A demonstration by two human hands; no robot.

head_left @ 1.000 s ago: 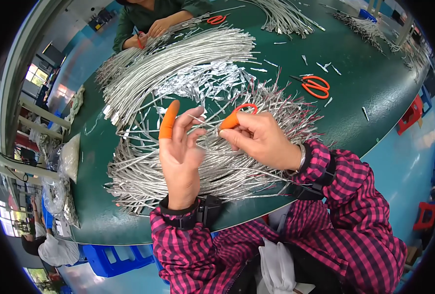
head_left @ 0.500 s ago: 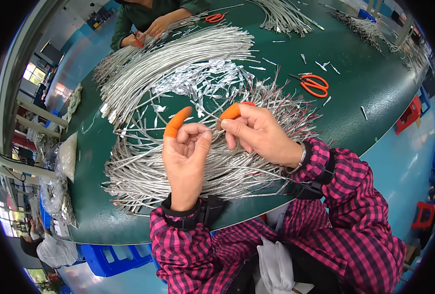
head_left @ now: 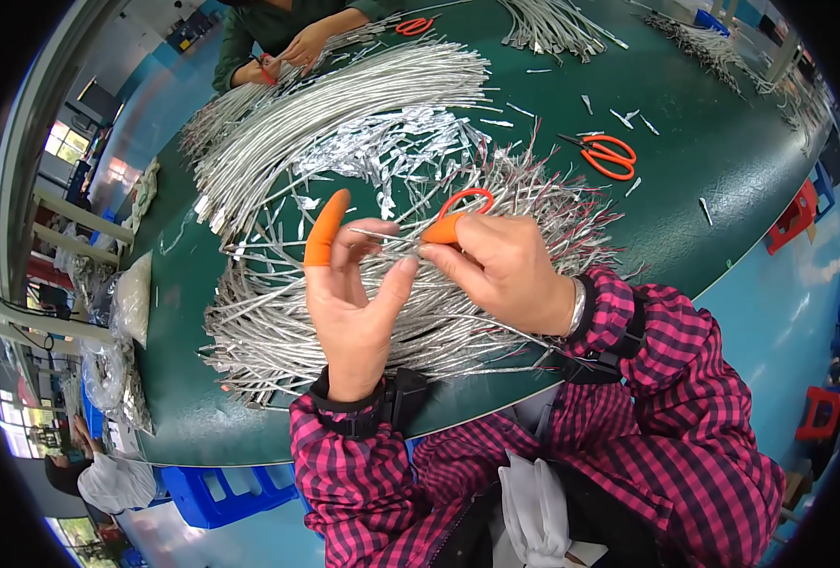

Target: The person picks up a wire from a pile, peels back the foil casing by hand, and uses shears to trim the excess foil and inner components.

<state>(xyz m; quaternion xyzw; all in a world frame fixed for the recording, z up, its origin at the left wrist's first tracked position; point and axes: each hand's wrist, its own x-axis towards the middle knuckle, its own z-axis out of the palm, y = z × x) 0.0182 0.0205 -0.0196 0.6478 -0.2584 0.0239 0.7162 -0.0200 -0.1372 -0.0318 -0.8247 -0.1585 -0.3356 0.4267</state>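
Note:
My left hand [head_left: 346, 317] hovers palm-up over a spread pile of silvery cables [head_left: 259, 346], its fingers apart and an orange finger cot [head_left: 327, 230] on the raised index finger. Opposite it, my right hand [head_left: 513, 275] pinches a thin silvery cable [head_left: 382, 237] between thumb and index finger, which wears an orange cot too. The cable's free end points across toward the left fingers; the rest is lost among the pile. Just behind the right hand, a red scissor handle [head_left: 467, 194] lies on the cable ends, where thin red wires show.
Orange-handled scissors [head_left: 609, 157] lie at the right on the green table [head_left: 666, 199]. Beyond my hands are foil scraps [head_left: 392, 142] and a long cable bundle [head_left: 344, 99]. Across the table, another person's hands [head_left: 292, 57] work with red-handled scissors. A blue stool [head_left: 221, 497] stands below the left edge.
My left fingers have opened away from the right hand, the index straightening. A cable end now shows in the right pinch, and more of the red handle is visible behind it.

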